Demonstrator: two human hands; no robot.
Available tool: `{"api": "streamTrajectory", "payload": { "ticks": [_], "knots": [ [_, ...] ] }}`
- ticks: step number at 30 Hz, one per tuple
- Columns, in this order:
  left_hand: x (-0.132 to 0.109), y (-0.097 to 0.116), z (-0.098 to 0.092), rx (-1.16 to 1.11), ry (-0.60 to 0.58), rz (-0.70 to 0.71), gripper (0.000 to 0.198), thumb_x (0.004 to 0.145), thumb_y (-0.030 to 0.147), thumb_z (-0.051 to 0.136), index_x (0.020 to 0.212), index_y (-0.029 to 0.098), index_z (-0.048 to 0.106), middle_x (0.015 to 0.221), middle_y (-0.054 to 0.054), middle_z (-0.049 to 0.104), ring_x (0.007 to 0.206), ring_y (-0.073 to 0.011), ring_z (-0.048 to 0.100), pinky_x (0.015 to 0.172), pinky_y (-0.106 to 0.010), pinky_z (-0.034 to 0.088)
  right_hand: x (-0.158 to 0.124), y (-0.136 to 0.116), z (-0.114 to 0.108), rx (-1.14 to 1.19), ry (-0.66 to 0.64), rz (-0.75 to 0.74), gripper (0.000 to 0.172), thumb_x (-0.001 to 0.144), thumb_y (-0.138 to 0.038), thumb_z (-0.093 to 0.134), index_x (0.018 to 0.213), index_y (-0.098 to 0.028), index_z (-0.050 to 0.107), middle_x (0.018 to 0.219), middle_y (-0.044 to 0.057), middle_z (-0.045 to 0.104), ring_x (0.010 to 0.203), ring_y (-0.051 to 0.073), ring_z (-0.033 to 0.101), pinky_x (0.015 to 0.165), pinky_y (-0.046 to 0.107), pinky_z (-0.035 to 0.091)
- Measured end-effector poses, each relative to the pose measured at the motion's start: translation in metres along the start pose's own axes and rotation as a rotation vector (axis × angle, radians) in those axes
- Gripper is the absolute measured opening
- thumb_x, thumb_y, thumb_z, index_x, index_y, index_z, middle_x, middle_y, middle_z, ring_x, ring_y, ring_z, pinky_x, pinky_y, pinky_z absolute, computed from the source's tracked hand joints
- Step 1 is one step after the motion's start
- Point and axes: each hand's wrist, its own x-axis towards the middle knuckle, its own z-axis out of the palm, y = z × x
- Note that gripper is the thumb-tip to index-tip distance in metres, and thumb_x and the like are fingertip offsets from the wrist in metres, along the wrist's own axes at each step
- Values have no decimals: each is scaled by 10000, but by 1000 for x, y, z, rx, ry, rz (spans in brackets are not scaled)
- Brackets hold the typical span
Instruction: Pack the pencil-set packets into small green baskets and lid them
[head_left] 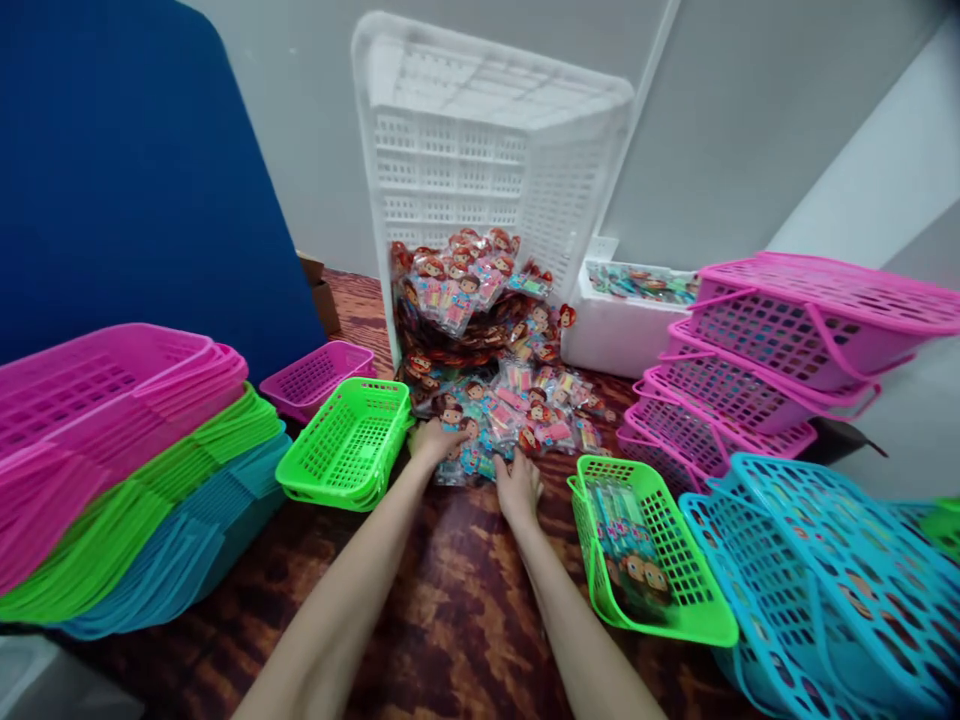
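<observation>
A loose pile of clear plastic packets (510,410), with printed cartoon heads and small coloured pieces inside, spills from a tipped white crate (450,150). At the pile's near left edge, my left hand (433,442) has its fingers closed over some packets. My right hand (519,488) is at the near right edge, fingers apart and slightly curled, the thumb touching a packet. Left of my left hand stands a bare green basket (349,440). Another green basket (675,545), right of my right hand, holds several packets lying in a row.
Stacked pink, green and blue baskets (135,460) stand at left, with a pink basket (319,375) behind the green one. Filled pink baskets (757,340) and blue baskets (832,590) are piled at right. A white box (630,325) of packets sits beside the crate.
</observation>
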Motion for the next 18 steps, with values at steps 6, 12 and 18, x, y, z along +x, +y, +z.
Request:
{"api": "streamTrajectory", "payload": {
  "ticks": [6,12,18],
  "knots": [
    [-11,7,18,-44,43,-22,367,916,455,659,1124,152,651,1173,-100,669,1112,-256,628,985,-480,475,-2,-11,8,-1,-61,-57,568,996,-479,381,1436,-145,515,1486,194,489,1360,345,422,1061,488,329],
    [-75,-13,37,-262,186,-46,283,852,387,696,1049,185,661,1013,-129,740,1026,-286,689,841,-331,483,-29,-11,-1,40,-108,-170,522,1005,-424,374,1437,-168,516,1457,154,537,1348,304,455,1085,457,339],
    [-122,-60,33,-500,148,34,236,758,270,749,969,184,686,909,-46,753,860,-214,703,772,-263,489,-106,14,-11,38,-123,-274,554,998,-450,386,1468,-171,477,1456,160,528,1333,334,460,1079,498,354]
  ]
}}
